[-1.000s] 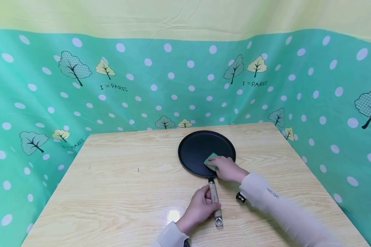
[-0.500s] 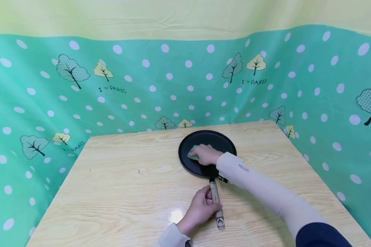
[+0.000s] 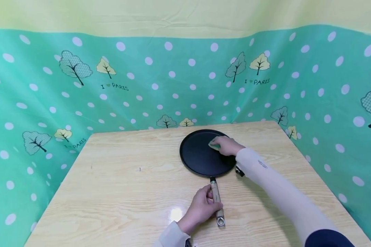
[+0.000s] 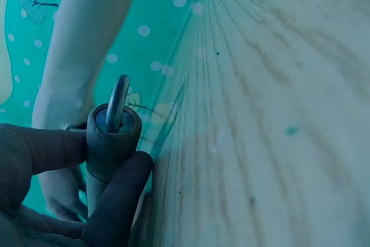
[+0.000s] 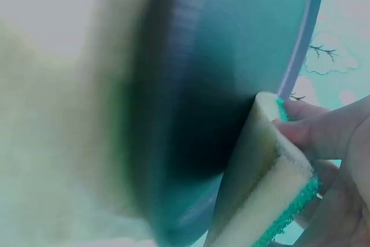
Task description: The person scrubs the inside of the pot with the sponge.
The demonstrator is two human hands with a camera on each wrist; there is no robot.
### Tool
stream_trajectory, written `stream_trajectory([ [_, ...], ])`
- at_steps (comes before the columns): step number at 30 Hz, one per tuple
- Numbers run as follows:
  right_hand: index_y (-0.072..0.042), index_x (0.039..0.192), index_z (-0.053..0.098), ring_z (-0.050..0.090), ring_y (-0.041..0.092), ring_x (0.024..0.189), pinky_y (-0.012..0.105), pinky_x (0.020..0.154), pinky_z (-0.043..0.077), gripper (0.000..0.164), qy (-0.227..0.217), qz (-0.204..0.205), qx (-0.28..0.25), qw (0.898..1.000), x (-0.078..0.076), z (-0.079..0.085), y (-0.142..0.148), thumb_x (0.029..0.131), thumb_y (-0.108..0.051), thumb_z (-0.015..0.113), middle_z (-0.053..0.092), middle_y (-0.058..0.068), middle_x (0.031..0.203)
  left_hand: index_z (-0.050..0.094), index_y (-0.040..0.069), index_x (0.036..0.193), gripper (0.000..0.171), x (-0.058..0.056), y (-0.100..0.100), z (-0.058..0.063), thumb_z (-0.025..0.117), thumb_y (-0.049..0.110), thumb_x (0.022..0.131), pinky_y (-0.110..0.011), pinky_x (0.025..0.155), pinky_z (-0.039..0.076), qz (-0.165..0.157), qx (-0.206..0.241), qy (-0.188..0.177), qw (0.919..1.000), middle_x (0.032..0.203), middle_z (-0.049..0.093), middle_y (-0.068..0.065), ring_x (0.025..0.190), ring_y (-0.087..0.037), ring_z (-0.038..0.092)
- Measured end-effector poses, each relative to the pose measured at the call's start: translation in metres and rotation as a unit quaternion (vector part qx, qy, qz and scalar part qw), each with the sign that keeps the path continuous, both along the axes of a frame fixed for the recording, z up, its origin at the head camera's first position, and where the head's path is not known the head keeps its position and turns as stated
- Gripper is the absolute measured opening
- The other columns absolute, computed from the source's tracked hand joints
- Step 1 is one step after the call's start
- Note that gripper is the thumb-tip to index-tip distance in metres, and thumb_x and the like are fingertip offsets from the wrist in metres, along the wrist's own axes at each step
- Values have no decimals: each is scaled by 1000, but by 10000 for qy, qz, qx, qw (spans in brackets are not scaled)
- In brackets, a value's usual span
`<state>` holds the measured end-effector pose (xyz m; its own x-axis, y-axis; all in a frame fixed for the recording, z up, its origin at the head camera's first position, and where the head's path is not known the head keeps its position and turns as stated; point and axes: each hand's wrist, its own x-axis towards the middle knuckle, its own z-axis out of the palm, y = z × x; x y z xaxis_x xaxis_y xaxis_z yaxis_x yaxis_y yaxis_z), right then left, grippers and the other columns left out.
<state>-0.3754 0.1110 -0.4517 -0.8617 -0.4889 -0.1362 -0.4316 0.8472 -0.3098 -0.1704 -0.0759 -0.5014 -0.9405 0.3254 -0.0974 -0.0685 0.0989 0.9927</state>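
Observation:
A flat, round black frying pan lies on the table, its wood-look handle pointing toward the near edge. My left hand grips that handle; in the left wrist view its thumb and fingers close round the handle's end, which has a metal hanging ring. My right hand pinches a sponge over the pan's upper right part. Seen from the right wrist, the sponge is pale with a green scouring layer, its pale side toward the pan surface.
The wood-grain table stretches left of the pan. Behind and beside it hangs a green dotted curtain printed with trees. A dark strap piece shows under the right sleeve.
My right hand with the sponge moved left across the pan, then back right and up to its upper right part. The left hand stays on the handle and the pan stays put.

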Motion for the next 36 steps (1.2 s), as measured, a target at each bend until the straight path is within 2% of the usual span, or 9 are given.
stream_trajectory([
  [4, -3, 144, 64, 50, 47, 140, 73, 109, 42, 52, 207, 11, 11, 9998, 18, -5, 14, 96, 11, 53, 56, 22, 150, 46, -18, 144, 72, 0, -1, 0, 78, -8, 80, -15, 55, 51, -23, -39, 19, 10000, 95, 53, -9, 73, -11, 55],
  [9, -2, 141, 66, 51, 48, 139, 76, 106, 42, 50, 382, 36, -174, 9991, 41, -9, 19, 94, 12, 56, 58, 22, 147, 43, -19, 146, 74, -1, -2, 0, 77, -8, 81, -15, 56, 51, -25, -33, -75, 10000, 97, 53, -9, 75, -12, 56],
  [17, -2, 140, 67, 53, 47, 137, 76, 106, 43, 48, 523, 122, -487, 9974, 74, -15, 14, 96, 13, 56, 59, 22, 146, 43, -19, 146, 74, -2, -2, -2, 77, -9, 82, -16, 56, 51, -25, -75, -156, 9998, 98, 52, -10, 78, -15, 56],
  [23, -2, 137, 69, 55, 45, 136, 74, 103, 45, 49, 665, 275, -698, 9950, 90, -19, 3, 93, 16, 56, 61, 22, 145, 43, -19, 147, 73, -3, -2, -2, 77, -8, 83, -16, 57, 51, -72, -108, -161, 9998, 99, 52, -10, 79, -16, 56],
  [27, -3, 137, 70, 54, 43, 137, 73, 106, 43, 50, 641, 477, -754, 9939, 93, -17, -11, 92, 16, 56, 61, 20, 145, 44, -19, 145, 72, -3, -2, -3, 77, -8, 83, -16, 57, 51, -90, -73, -72, 9999, 98, 53, -10, 78, -15, 57],
  [30, -4, 137, 70, 53, 42, 139, 73, 109, 41, 51, 570, 546, -798, 9937, 89, -17, -23, 93, 15, 56, 60, 19, 147, 46, -19, 143, 70, -2, -2, -3, 77, -8, 82, -16, 56, 50, -100, -79, 4, 9999, 96, 53, -10, 76, -14, 57],
  [36, -9, 142, 68, 48, 39, 144, 73, 114, 36, 51, 334, 573, -698, 9954, 60, -12, -44, 97, 12, 55, 57, 16, 151, 45, -19, 144, 72, -2, -1, -1, 78, -7, 82, -16, 57, 50, -96, -45, 27, 9999, 96, 54, -9, 75, -12, 56],
])
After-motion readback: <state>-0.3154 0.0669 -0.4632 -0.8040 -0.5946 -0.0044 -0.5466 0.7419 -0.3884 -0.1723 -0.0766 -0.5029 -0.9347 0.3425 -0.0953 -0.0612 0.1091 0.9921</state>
